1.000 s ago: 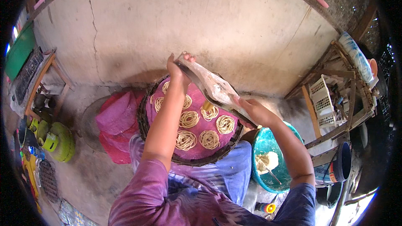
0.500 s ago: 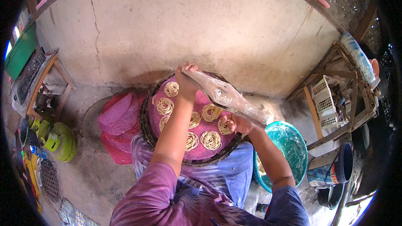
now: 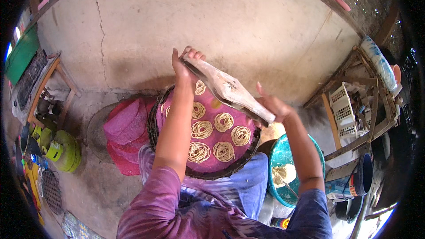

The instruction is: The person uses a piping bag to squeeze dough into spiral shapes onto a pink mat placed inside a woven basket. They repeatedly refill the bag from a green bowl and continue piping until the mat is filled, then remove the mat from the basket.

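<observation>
My left hand (image 3: 187, 62) is closed round the upper left end of a long, pale noodle press (image 3: 232, 89) with a wider middle. My right hand (image 3: 275, 107) grips its lower right end, thumb raised. The press slants above the far right part of a round tray (image 3: 239, 159) lined with pink and rimmed in black. Several coils of pale dough strands (image 3: 223, 151) lie on the lining. The tray rests on my lap; my left forearm hides part of its left side.
Right of the tray stands a teal tub (image 3: 316, 150) holding pale dough (image 3: 283, 175). Pink round sheets (image 3: 126, 119) are stacked at left, beyond them a green gas cylinder (image 3: 66, 152). A wall (image 3: 212, 22) rises ahead; a wooden rack (image 3: 330, 117) and blue bucket (image 3: 364, 179) stand at right.
Both hands have lifted the press upward and away from me, my right hand rising clear of the tray's right edge. The coils sit in different positions, and the dough in the tub now shows.
</observation>
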Tool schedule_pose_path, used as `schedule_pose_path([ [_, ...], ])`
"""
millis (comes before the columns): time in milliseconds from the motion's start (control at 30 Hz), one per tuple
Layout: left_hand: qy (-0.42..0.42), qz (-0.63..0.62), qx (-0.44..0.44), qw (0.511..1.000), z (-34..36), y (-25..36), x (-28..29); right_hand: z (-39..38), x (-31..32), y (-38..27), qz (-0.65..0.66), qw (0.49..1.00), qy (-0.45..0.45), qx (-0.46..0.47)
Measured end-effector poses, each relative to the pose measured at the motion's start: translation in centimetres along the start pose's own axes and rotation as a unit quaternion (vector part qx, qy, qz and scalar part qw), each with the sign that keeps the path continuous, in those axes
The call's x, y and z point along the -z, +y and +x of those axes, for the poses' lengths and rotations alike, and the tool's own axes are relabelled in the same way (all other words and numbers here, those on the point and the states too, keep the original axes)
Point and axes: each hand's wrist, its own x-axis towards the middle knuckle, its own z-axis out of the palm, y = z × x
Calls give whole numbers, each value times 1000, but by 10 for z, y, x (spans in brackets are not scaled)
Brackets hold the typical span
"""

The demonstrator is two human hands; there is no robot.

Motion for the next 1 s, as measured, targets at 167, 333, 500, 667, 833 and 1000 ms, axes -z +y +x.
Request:
schedule_pose_path([
  [167, 202, 21, -7, 979, 11, -10, 12, 27, 11, -15, -280, 943, 156, -89],
  [333, 195, 10, -20, 981, 15, 8, 41, 50, -8, -16, -423, 870, 248, -47],
  [500, 195, 10, -33, 980, 15, 9, 42, 31, -18, -34, -378, 890, 243, -80],
  [667, 165, -12, -30, 986, 16, 10, 29, 38, -25, -34, -417, 859, 296, -8],
  [833, 209, 33, -18, 977, 15, 19, 26, 37, -29, -20, -368, 879, 298, -58],
  [1000, 177, -58, -8, 982, 10, -10, 51, 21, -5, -20, -438, 850, 292, -25],
])
